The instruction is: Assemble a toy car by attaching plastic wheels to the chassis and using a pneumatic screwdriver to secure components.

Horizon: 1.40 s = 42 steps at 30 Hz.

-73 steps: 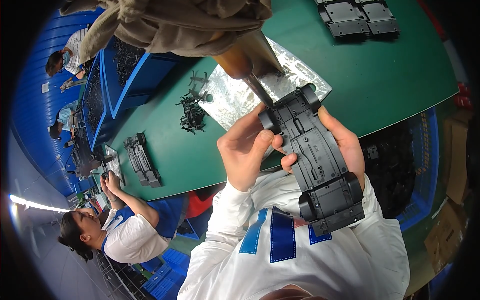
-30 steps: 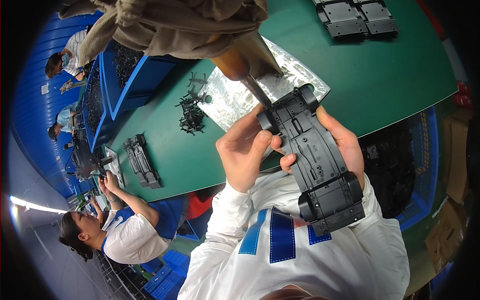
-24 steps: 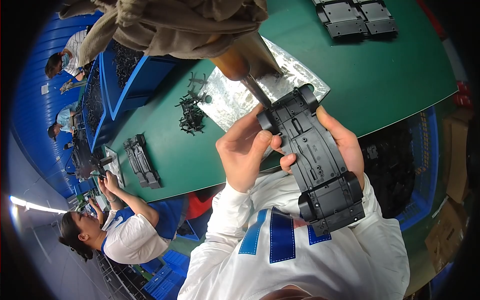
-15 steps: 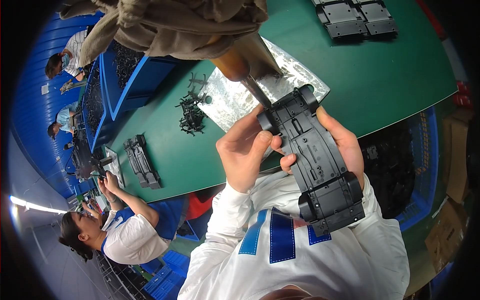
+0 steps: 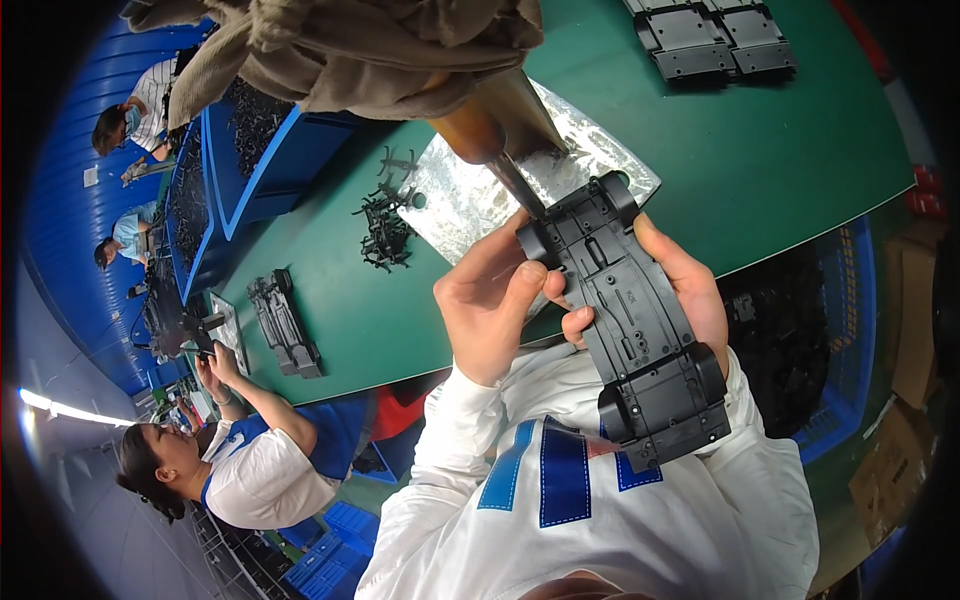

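Both my hands hold a black plastic toy car chassis [image 5: 630, 300], tilted, with wheel arches at its corners. My left hand [image 5: 490, 300] pinches its left edge near the upper arch, fingers partly hidden. Along the right edge, my right hand [image 5: 685, 285] grips it, with fingertips showing on the left side. The metal tip [image 5: 522, 190] of a fixed tool with an amber collar [image 5: 470, 135] reaches the chassis's upper left corner; whether it touches, I cannot tell. Brown cloth [image 5: 370, 50] wraps the tool's top. A shiny foil-covered board [image 5: 455, 200] lies beneath.
On the green table [image 5: 420, 330] lie a heap of small black parts [image 5: 385, 225], another chassis [image 5: 285, 320] and more chassis [image 5: 710, 40] at the back right. Blue bins [image 5: 265, 165] of black parts stand left. A blue crate [image 5: 850, 370] is at right. A co-worker [image 5: 260, 470] sits left.
Almost nothing differs. The view has shifted very slightly; my hands and the chassis keep the same pose under the tool tip.
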Motion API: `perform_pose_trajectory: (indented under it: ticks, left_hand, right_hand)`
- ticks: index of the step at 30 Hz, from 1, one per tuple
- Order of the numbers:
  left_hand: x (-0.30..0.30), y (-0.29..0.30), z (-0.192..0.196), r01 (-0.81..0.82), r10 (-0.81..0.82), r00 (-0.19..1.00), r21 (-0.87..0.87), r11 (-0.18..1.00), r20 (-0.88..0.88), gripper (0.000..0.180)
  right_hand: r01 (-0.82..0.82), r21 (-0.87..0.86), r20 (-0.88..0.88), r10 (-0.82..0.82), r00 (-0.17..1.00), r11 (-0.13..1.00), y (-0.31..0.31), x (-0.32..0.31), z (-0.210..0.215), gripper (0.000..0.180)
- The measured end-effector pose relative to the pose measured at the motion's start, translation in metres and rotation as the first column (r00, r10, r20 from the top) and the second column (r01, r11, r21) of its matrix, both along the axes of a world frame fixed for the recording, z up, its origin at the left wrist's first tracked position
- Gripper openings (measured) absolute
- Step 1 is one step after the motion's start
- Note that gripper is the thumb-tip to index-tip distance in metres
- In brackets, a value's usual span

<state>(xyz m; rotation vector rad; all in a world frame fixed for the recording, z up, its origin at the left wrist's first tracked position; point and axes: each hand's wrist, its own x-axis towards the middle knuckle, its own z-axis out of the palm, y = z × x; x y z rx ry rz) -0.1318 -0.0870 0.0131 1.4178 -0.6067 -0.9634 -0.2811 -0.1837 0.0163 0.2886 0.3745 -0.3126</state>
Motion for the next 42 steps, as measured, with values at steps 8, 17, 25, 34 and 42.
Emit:
perform_pose_trajectory:
  ticks: [8, 17, 25, 34, 42]
  left_hand:
    - [0.0003, 0.0002, -0.0002, 0.001, -0.001, 1.000, -0.005, 1.000, 0.024, 0.044]
    - [-0.0002, 0.0001, 0.0005, -0.001, 0.001, 1.000, -0.011, 1.000, -0.009, 0.044]
    - [0.0009, 0.0011, -0.0006, 0.004, -0.004, 1.000, -0.020, 1.000, 0.015, 0.044]
    - [-0.0047, -0.0026, -0.0034, -0.069, 0.067, 0.993, 0.010, 0.998, 0.100, 0.045]
    - [-0.0048, -0.0022, -0.0008, -0.075, 0.073, 0.995, 0.017, 0.997, 0.069, 0.044]
  right_hand:
    - [-0.003, -0.035, -0.017, 0.002, 1.000, 0.999, -0.0001, -0.0001, 0.0012, 0.054]
    - [0.006, -0.017, -0.011, -0.006, 1.000, 1.000, 0.0009, 0.0018, 0.0008, 0.055]
    - [-0.015, -0.043, -0.027, 0.014, 1.000, 0.999, 0.0000, 0.0009, 0.0019, 0.055]
    - [-0.017, -0.048, -0.043, 0.015, 0.999, 0.999, 0.0004, 0.0001, 0.0011, 0.057]
    - [-0.013, -0.026, 0.003, 0.013, 1.000, 1.000, 0.0005, -0.0014, -0.0037, 0.056]
